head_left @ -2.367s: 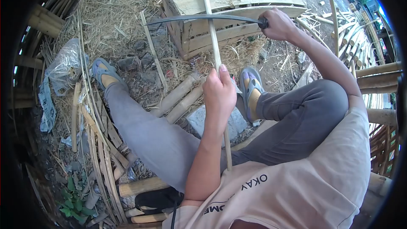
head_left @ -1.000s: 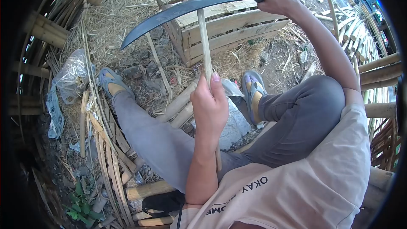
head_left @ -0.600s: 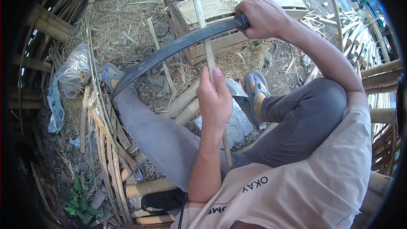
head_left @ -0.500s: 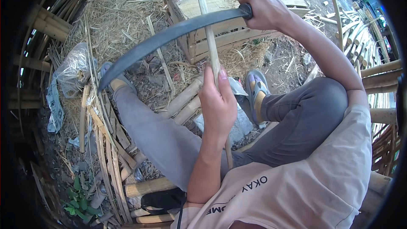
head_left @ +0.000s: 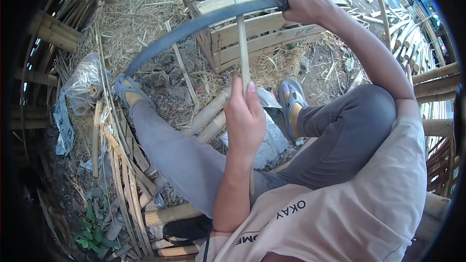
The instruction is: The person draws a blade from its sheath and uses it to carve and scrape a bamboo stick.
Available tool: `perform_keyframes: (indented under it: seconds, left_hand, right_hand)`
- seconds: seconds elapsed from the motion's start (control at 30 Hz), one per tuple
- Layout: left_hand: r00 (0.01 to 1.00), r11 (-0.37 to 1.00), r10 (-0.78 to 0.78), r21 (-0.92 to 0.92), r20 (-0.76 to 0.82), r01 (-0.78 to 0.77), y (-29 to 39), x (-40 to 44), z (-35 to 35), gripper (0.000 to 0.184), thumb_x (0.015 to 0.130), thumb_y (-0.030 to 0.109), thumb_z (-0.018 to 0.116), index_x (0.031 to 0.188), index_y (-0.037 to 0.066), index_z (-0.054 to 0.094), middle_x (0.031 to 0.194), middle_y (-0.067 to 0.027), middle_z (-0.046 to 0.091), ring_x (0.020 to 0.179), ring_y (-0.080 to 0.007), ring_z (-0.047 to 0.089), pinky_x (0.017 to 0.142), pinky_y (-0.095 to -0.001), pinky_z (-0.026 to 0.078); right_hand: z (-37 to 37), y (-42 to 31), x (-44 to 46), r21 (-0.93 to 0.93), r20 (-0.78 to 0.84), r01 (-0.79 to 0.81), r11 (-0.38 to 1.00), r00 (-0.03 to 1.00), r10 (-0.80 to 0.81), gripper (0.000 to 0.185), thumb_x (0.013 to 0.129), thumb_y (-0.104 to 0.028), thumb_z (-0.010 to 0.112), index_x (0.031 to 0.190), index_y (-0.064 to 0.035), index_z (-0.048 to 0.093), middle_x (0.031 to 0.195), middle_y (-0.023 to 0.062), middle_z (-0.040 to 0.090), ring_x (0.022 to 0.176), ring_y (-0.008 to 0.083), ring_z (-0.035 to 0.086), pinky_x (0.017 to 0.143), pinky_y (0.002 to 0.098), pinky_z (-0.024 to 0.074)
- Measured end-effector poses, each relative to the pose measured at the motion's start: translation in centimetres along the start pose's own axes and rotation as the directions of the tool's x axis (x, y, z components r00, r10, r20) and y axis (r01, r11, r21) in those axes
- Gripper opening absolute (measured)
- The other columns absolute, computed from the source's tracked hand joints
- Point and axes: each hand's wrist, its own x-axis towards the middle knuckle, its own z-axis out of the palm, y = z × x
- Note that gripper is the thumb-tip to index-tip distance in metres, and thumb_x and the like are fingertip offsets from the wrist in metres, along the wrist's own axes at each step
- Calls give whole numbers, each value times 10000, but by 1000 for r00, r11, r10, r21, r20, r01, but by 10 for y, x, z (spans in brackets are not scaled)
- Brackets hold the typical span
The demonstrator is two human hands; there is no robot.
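My left hand (head_left: 245,114) is closed around a long pale bamboo stick (head_left: 242,39), thumb and fingertips pointing up along it. The stick's lower end rests near my lap, and its upper part reaches past the top of the view. My right hand (head_left: 307,1) grips the black handle of a long curved blade (head_left: 194,24). That blade lies across the stick, well above my left hand, and its tip points down and left over my foot. Whether blade and stick touch is hard to tell.
A slatted wooden crate (head_left: 267,34) stands ahead, behind the stick. Split bamboo strips (head_left: 124,184) and a clear plastic bag (head_left: 85,85) lie at the left. A pale block (head_left: 267,145) sits between my legs. Cut bamboo poles (head_left: 407,43) are piled at the right.
Over these moments the blade has swept down and then back up along the stick with my right hand. My left hand has stayed closed on the stick, shifting only a little.
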Motion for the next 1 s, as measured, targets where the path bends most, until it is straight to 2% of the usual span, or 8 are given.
perform_keyframes:
  seconds: [0.07,0.17,0.27,0.47,0.5,0.93,0.97,1.0]
  left_hand:
    - [999,999,35,9,-32,-35,0,6,-4,249,1064,202,461,918,9,518,634,-20,432,568,-88,408,511,-314,344]
    - [999,999,39,6,-36,-39,-5,2,5,222,1046,177,459,935,-8,508,605,-184,513,536,-347,547,523,-439,380]
    - [999,999,26,-39,-22,-27,-9,2,8,220,1044,177,464,944,-13,512,603,-167,522,522,-288,537,520,-419,383]
    - [995,999,41,13,-92,-40,-7,6,3,244,1046,204,485,951,-17,527,632,-149,532,543,-200,516,525,-388,390]
    - [997,998,49,31,-67,-47,-7,7,3,255,1048,210,484,945,-18,530,628,-142,528,534,-204,507,520,-385,388]
    - [1000,994,-25,107,14,24,0,-5,6,277,1048,209,485,898,-24,498,572,-184,480,490,-340,472,505,-447,350]
    - [997,997,-58,63,59,54,-3,-8,5,313,1064,253,473,894,-8,510,613,-49,407,580,-117,378,522,-346,330]
    - [995,995,-67,72,69,62,-3,-9,5,310,1064,250,473,898,-9,513,612,-50,412,578,-118,378,521,-347,330]
  right_hand:
    - [10,14,6,10,-17,-88,996,996,88,72,643,-42,616,694,-1,649,581,196,591,566,358,600,597,466,483]
    - [4,8,-6,90,57,-91,992,995,86,88,680,-57,606,710,-4,670,554,171,577,501,314,566,567,437,486]
    - [12,1,-3,-100,-21,120,988,992,-123,106,653,-72,631,708,9,672,515,147,562,471,298,559,524,416,469]
    - [10,17,0,32,36,-86,996,996,84,94,616,-63,631,680,1,656,556,174,601,488,333,565,539,417,476]
    - [9,3,-7,-5,-149,88,996,985,-88,82,614,-71,636,666,-8,637,580,179,611,502,348,575,560,414,499]
    - [8,0,-8,-103,164,55,993,986,-37,171,622,-119,664,743,0,690,663,205,665,607,329,673,653,416,576]
    - [12,7,-7,-62,103,5,998,995,1,136,625,-97,649,717,1,670,629,199,639,583,352,645,620,435,544]
    - [15,21,-1,-26,32,-42,999,999,43,101,628,-75,634,690,2,650,596,194,612,559,375,616,587,454,512]
